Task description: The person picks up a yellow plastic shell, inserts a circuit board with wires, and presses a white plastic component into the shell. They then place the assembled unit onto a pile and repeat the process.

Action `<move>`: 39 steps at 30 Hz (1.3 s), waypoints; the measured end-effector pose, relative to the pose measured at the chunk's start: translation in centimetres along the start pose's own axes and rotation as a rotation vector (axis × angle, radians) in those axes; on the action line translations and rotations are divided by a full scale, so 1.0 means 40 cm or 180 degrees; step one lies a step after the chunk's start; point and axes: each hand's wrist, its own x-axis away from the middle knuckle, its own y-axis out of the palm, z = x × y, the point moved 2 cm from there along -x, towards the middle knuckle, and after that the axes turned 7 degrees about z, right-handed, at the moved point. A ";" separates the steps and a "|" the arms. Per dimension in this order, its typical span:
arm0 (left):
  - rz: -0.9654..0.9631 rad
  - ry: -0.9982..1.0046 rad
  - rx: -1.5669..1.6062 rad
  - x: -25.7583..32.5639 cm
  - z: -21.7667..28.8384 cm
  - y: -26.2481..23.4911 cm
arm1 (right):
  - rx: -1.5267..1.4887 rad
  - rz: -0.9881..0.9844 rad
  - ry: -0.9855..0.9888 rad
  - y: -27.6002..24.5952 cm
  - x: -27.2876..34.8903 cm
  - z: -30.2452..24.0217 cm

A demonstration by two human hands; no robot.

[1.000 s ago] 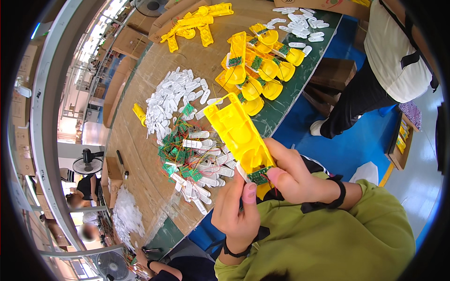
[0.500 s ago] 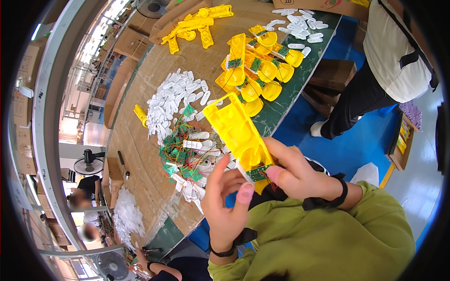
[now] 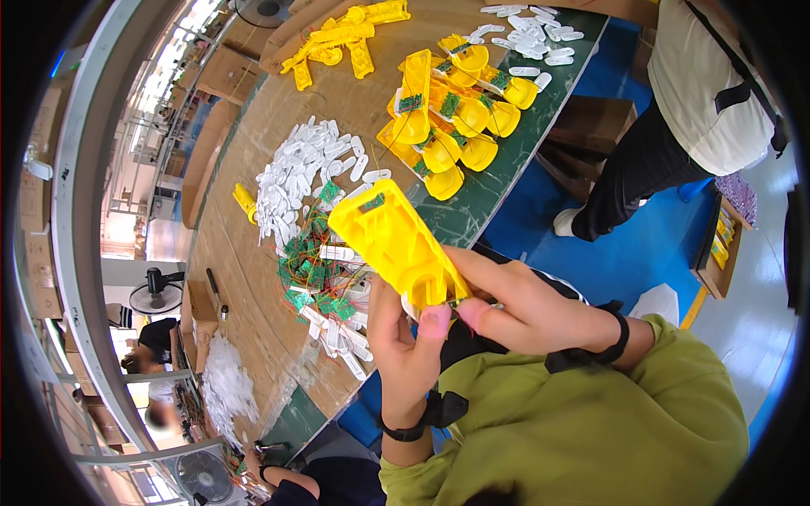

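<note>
A yellow plastic housing (image 3: 395, 244) with moulded hollows is held tilted in front of me, over the table's near edge. My left hand (image 3: 405, 346) grips its lower end from the left, thumb on the rim. On the other side my right hand (image 3: 519, 304) pinches the same end between thumb and fingers. Only a sliver of a small green circuit board (image 3: 456, 301) shows between the thumbs; the rest is hidden. Beyond the hands, circuit boards with thin wires (image 3: 308, 270) lie tangled beside a heap of white oval plastic pieces (image 3: 295, 181).
Yellow housings fitted with boards (image 3: 451, 110) are stacked at the table's right edge. More yellow housings (image 3: 346, 42) lie farther back, near loose white pieces (image 3: 540, 34). A person in black trousers (image 3: 633, 177) stands at the right. Clear plastic bits (image 3: 228, 388) are piled at left.
The housing has tipped and shifted slightly left, both hands turning with it. The circuit board, plainly visible before, is now mostly hidden by the thumbs.
</note>
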 end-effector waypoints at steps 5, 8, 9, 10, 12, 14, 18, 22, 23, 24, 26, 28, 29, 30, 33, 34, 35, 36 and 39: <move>-0.0673 -0.0393 0.0582 -0.007 -0.012 -0.035 | -0.0970 -0.0091 0.0144 0.008 0.003 0.023; -0.0418 -0.0309 0.0853 0.007 -0.025 -0.056 | -0.1034 -0.0224 0.0098 0.009 0.001 0.020; -0.0228 -0.0260 0.1098 0.010 -0.020 -0.057 | -0.1015 -0.0248 0.0079 0.005 0.005 0.031; -0.0096 -0.0101 0.1159 0.005 -0.011 -0.053 | -0.0723 -0.0606 0.0210 0.001 0.016 0.055; 0.0323 0.0047 0.0907 0.001 -0.007 -0.051 | -0.0314 -0.1352 0.0750 -0.012 0.031 0.066; 0.0780 0.0318 0.0559 -0.004 -0.010 -0.059 | -0.0840 -0.1218 0.1132 -0.034 0.050 0.042; 0.0868 0.0295 0.0143 0.002 -0.029 -0.092 | -0.2544 -0.0428 0.1159 -0.053 0.054 -0.037; 0.0532 0.0174 -0.0271 0.022 -0.055 -0.062 | -0.3390 -0.0619 0.0657 -0.042 0.031 -0.072; 0.0452 0.0177 -0.0378 0.026 -0.060 -0.050 | -0.3077 -0.0637 0.0490 -0.040 0.023 -0.069; 0.0362 0.0061 -0.0289 0.037 -0.069 -0.045 | -0.2641 -0.0460 0.0526 -0.033 0.013 -0.068; 0.0214 -0.0017 -0.0190 0.063 -0.087 -0.044 | -0.2202 -0.0446 0.0733 -0.034 0.003 -0.044; 0.0113 0.0013 -0.0305 0.084 -0.092 -0.039 | -0.1458 -0.0136 0.1110 -0.027 0.000 -0.030; 0.0081 0.0042 -0.0281 0.090 -0.089 -0.038 | -0.1432 -0.0101 0.1086 -0.033 -0.002 -0.025; 0.0036 0.0141 -0.0577 0.094 -0.086 -0.035 | -0.1273 -0.0191 0.1194 -0.040 -0.003 -0.016; -0.0035 0.0282 -0.1054 0.099 -0.094 -0.023 | -0.0998 -0.0154 0.1171 -0.056 -0.006 0.009; 0.0029 0.0168 -0.1148 0.100 -0.103 -0.026 | -0.1223 -0.0283 0.1334 -0.059 -0.005 0.023; 0.0076 0.0064 -0.1231 0.099 -0.113 -0.029 | -0.1442 -0.0392 0.1488 -0.064 -0.004 0.037; -0.0010 0.0093 -0.1326 0.101 -0.109 -0.033 | -0.1536 -0.0472 0.1492 -0.062 0.006 0.036; 0.0109 -0.0001 -0.1055 0.112 -0.127 -0.045 | -0.1670 -0.0568 0.1478 -0.033 0.016 0.056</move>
